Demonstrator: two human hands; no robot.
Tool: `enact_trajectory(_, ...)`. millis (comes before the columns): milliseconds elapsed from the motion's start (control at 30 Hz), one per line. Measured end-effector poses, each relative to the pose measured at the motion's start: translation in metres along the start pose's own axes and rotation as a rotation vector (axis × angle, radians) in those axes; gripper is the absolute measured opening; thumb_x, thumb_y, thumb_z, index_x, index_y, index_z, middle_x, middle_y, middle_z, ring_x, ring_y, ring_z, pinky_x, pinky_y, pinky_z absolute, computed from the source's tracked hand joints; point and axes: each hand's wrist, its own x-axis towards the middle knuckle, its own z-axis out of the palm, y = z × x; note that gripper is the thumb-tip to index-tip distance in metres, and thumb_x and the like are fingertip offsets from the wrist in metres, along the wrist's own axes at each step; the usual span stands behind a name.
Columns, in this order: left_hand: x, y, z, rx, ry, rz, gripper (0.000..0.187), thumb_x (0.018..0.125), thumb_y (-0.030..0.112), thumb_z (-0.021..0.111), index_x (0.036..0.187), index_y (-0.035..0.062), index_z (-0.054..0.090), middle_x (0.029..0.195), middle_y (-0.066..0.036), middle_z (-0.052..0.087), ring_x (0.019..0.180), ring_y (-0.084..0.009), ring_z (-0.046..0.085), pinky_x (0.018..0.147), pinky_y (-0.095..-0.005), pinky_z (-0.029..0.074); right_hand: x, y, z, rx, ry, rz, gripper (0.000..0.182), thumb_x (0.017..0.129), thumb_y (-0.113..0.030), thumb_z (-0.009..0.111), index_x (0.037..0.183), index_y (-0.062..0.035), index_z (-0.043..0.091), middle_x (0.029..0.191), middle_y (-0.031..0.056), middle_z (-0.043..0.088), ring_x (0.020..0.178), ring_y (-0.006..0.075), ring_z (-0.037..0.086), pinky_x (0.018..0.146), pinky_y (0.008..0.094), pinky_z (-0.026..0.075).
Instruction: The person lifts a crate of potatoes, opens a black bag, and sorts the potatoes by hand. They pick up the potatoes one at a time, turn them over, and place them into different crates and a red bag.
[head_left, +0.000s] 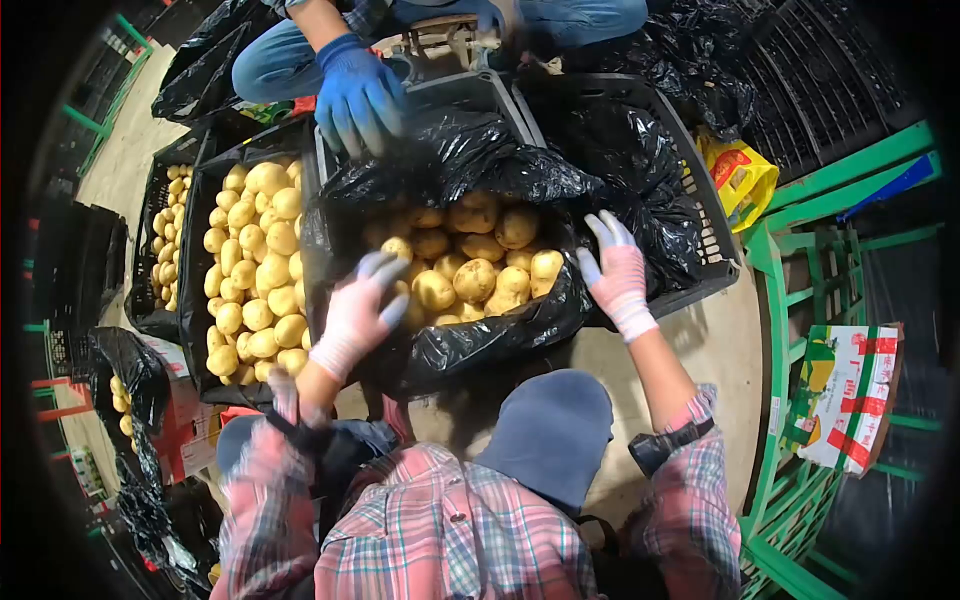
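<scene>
A black plastic bag (455, 352) lines the middle crate, its mouth spread around yellow potatoes (475, 280). My left hand (357, 312), in a white glove with grey-blue fingertips, is over the bag's left side, slightly blurred. Its fingers are apart, close to the nearest potatoes. At the bag's right rim is my right hand (615, 272), gloved alike, with fingers and thumb spread against the plastic. Across the crate, a co-worker's blue-gloved hand (358, 100) hangs over the far left corner of the bag.
To the left stand a crate of potatoes (255, 270) and a narrower potato crate (170, 240). A black crate (715, 225) lined with plastic is at the right. Beyond it are a yellow bag (738, 180), green metal framing (765, 260) and a printed carton (840, 395).
</scene>
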Motion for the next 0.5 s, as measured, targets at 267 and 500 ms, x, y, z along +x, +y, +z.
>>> enact_trajectory(267,0.114,-0.162,-0.051,0.152,0.138,-0.338,0.037,0.082,0.026,0.060,0.115,0.0083,0.061,0.105,-0.017,0.065,0.099,-0.0321,0.062,0.088,-0.0386,0.048,-0.047,0.035,0.016,0.122,-0.050,0.171,0.044,0.087,-0.019,0.059,0.125,-0.0006,0.050,0.124,0.0198,0.053,0.114,0.0358,0.051,0.101,0.0399,0.038)
enact_trajectory(500,0.053,-0.038,-0.037,-0.030,0.322,-0.047,0.041,0.080,0.026,0.061,0.115,0.0050,0.061,0.100,-0.015,0.065,0.096,-0.0318,0.061,0.087,-0.0362,0.046,-0.046,0.026,0.007,0.132,0.160,-0.013,0.052,0.082,-0.023,0.062,0.128,-0.0015,0.049,0.127,0.0211,0.051,0.116,0.0377,0.048,0.101,0.0438,0.037)
